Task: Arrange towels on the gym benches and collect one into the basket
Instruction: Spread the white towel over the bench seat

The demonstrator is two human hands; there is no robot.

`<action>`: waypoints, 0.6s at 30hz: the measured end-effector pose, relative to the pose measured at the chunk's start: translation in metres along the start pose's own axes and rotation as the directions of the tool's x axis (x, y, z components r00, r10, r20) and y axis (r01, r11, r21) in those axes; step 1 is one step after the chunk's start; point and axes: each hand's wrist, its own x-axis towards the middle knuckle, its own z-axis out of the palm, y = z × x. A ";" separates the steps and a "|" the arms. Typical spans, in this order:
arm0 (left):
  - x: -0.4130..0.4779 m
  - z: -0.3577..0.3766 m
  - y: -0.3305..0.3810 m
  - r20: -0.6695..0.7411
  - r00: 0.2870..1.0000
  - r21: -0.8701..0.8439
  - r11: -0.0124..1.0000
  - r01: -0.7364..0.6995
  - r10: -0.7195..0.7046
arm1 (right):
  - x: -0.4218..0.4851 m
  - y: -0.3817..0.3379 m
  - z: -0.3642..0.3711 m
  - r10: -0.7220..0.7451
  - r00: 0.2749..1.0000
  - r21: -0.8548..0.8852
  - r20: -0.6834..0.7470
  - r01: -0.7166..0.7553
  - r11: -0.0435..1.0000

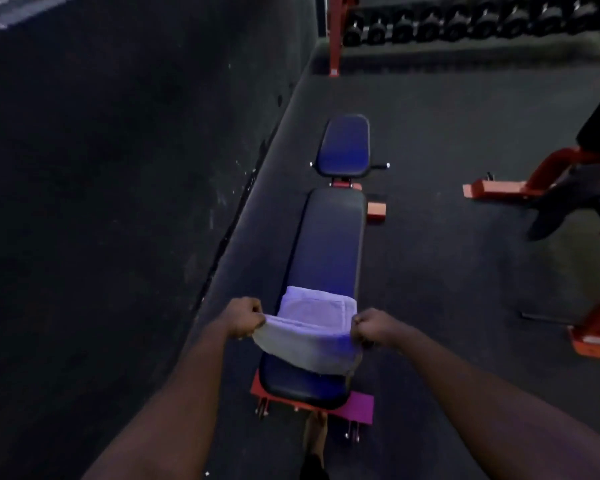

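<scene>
Pinching the near corners of a soft, pale terry towel (309, 341) with left hand (244, 318) and right hand (371, 328), both fisted. Folded cloth sagging over the near end of the long, smooth padded counter (329, 244).

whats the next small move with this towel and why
Probably lower both hands so the held edge lies flat on the bench. The left hand and right hand grip the towel by its near corners; its far part already rests there.

Bare left grip (245, 318), bare right grip (371, 328), bare forearms (174, 393), one bare foot (315, 432), dark trouser hem (314, 470) at the ankle
</scene>
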 end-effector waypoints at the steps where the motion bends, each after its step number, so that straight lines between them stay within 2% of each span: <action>1: 0.020 0.005 -0.008 0.033 0.999 0.008 1.000 -0.004 0.004 | 0.015 0.005 0.006 0.042 0.999 0.031 -0.004 -0.042 0.999; 3: 0.057 0.012 -0.018 0.054 0.998 -0.008 1.000 -0.015 0.016 | 0.042 0.008 0.009 0.098 0.993 0.113 -0.059 -0.091 0.989; 5: 0.102 0.021 -0.027 0.013 0.999 -0.065 0.997 -0.046 0.047 | 0.084 0.014 0.013 0.140 0.978 0.214 -0.157 -0.104 0.971; 8: 0.157 0.042 -0.035 -0.020 0.998 -0.253 0.966 -0.058 0.055 | 0.143 0.030 0.025 0.256 0.876 0.290 -0.409 -0.141 0.947; 10: 0.189 0.067 -0.043 0.060 0.998 -0.312 0.950 0.025 -0.006 | 0.170 0.041 0.042 0.413 0.835 0.387 -0.364 -0.268 0.882; 13: 0.221 0.126 -0.063 0.214 0.965 -0.201 0.959 0.199 -0.155 | 0.199 0.064 0.084 0.544 0.823 0.456 -0.162 -0.427 0.781; 16: 0.222 0.159 -0.065 0.249 0.947 -0.209 0.944 0.255 -0.201 | 0.208 0.072 0.114 0.573 0.770 0.362 -0.281 -0.468 0.806; 18: 0.218 0.162 -0.059 0.229 0.962 -0.186 0.963 0.194 -0.150 | 0.208 0.070 0.116 0.598 0.754 0.450 -0.272 -0.449 0.772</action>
